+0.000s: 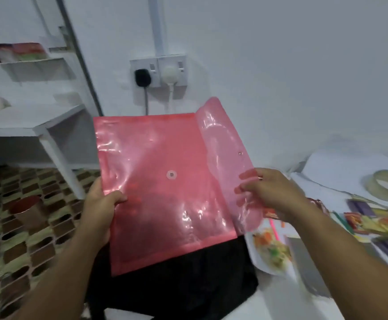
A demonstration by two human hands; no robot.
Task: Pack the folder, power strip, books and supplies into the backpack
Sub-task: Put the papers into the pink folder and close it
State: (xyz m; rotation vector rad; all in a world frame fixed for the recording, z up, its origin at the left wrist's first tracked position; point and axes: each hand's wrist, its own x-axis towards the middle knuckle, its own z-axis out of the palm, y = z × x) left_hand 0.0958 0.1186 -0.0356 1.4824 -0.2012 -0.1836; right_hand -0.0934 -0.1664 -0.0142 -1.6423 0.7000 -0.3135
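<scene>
Pink see-through plastic folder (165, 181), held up in the air by both hands. Long side standing almost straight up, tipped a little. Bottom edge hanging right over the black backpack (176, 280), so the way in looks like straight down.

Left hand (102, 211) pinching the folder's left edge, thumb in front, fingers hidden behind. Right hand (271, 192) pinching the flap (225, 162) at the right side, fingertips showing through the pink plastic. Flap open, swung out to the right. Round snap button (171, 174) in the middle of the front, not closed yet. Probably best to fold the flap shut first, then slide the folder down.

Cannot tell if the backpack mouth is open; just a dark shape under the folder.

To the right, on the white table (340, 167): papers with food pictures (271, 248), a roll of tape (387, 184), more colourful supplies (377, 225). Near the right arm, easy to bump.

Behind, on the wall: socket (158, 71) with a black plug and a white plug. To the left: white shelf (38, 121), well apart. Nothing standing between folder and backpack.
</scene>
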